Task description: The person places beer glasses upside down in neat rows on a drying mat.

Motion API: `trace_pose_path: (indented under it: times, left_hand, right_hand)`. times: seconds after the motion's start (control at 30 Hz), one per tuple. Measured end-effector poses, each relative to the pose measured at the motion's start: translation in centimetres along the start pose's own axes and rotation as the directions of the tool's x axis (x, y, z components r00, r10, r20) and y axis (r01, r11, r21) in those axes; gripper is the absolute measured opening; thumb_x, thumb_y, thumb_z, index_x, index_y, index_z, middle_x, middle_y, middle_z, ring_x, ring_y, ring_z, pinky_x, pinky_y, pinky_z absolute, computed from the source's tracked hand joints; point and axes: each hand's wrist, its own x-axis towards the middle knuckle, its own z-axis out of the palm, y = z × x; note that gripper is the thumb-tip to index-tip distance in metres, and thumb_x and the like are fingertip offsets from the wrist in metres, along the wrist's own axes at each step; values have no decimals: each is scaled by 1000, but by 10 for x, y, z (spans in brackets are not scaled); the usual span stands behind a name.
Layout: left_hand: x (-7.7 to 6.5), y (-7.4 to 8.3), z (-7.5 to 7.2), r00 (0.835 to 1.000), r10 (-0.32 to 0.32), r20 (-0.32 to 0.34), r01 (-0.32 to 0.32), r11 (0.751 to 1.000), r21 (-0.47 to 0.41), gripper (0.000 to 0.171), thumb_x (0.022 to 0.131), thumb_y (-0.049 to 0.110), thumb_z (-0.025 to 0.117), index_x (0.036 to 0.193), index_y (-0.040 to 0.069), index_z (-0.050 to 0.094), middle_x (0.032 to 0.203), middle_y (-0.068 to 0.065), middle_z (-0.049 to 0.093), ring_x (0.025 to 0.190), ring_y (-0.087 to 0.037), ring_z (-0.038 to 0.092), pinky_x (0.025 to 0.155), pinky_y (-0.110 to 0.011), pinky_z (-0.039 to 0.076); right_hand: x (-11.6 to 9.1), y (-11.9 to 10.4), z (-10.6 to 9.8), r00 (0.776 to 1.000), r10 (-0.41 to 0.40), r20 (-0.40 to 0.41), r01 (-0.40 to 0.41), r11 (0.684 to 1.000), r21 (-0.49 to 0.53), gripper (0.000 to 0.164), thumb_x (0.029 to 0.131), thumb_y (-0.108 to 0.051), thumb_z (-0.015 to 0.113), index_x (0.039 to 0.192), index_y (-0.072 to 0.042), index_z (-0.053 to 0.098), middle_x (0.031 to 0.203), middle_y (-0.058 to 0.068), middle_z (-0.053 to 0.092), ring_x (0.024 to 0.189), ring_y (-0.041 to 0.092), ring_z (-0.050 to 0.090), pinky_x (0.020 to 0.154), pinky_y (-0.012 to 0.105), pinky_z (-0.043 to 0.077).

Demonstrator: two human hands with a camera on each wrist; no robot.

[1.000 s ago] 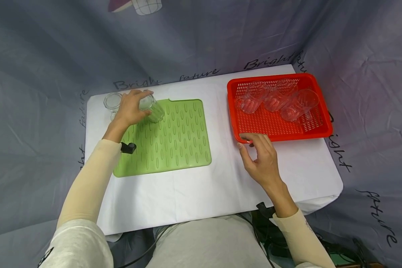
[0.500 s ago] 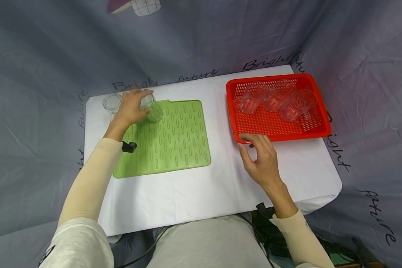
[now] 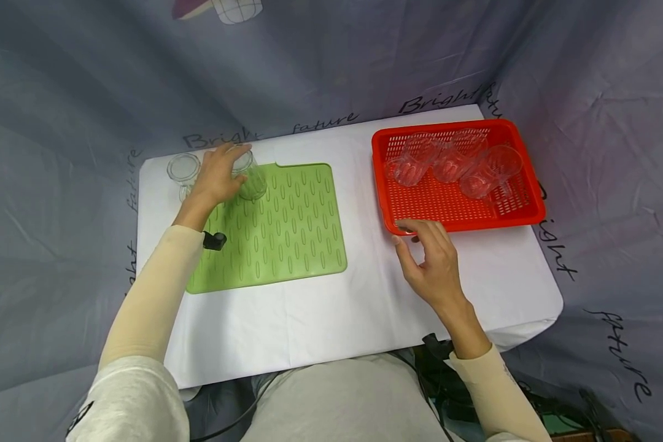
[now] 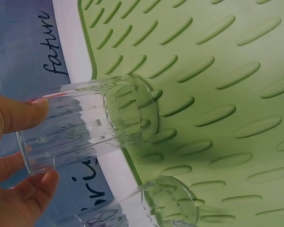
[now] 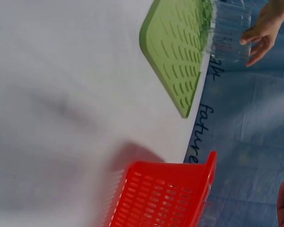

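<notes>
Near the back left, a clear glass mug (image 3: 253, 184) stands on the green ribbed mat (image 3: 293, 233). My left hand (image 3: 214, 175) holds it at its upper end; in the left wrist view the thumb (image 4: 38, 111) lies on one side and the curled fingers (image 4: 42, 189) meet the rim on the other. Left of that hand is a second glass mug (image 3: 183, 169), partly covered by the hand. My right hand (image 3: 433, 264) is at the red basket's (image 3: 383, 190) front left corner, fingers loosely bent, holding nothing. Whether it touches the rim I cannot tell.
Three clear glass mugs lie inside the basket, among them a left one (image 3: 411, 169) and a right one (image 3: 477, 181). A white cloth (image 3: 309, 319) covers the table. Grey curtain (image 3: 331, 67) hangs close behind the table's back edge.
The left hand has shifted very slightly upward at the mug, which stays in place. The right hand, basket and mat keep their places; the head view drifts a little.
</notes>
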Motion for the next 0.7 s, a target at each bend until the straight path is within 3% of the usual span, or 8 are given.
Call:
trace_pose_path:
  times: [0.3, 0.7]
  left_hand:
    - [-3, -1, 2, 1000, 9, -8, -9, 1000, 17, 78, 105, 16, 66, 172, 27, 28, 182, -20, 12, 165, -53, 16, 132, -73, 18]
    - [-22, 4, 2, 996, 42, -79, -40, 999, 18, 78, 106, 27, 67, 172, 22, 27, 182, -16, 14, 167, -47, 16, 134, -69, 17]
  right_hand:
    - [1, -2, -1, 1000, 1, 2, -1, 1000, -4, 30, 98, -13, 75, 127, -5, 75, 118, 13, 79, 98, 31, 66, 87, 36, 51]
    - [1, -5, -2, 1000, 4, 1, -4, 1000, -3, 33, 94, -7, 77, 127, -5, 75, 117, 13, 79, 97, 35, 66, 90, 26, 48]
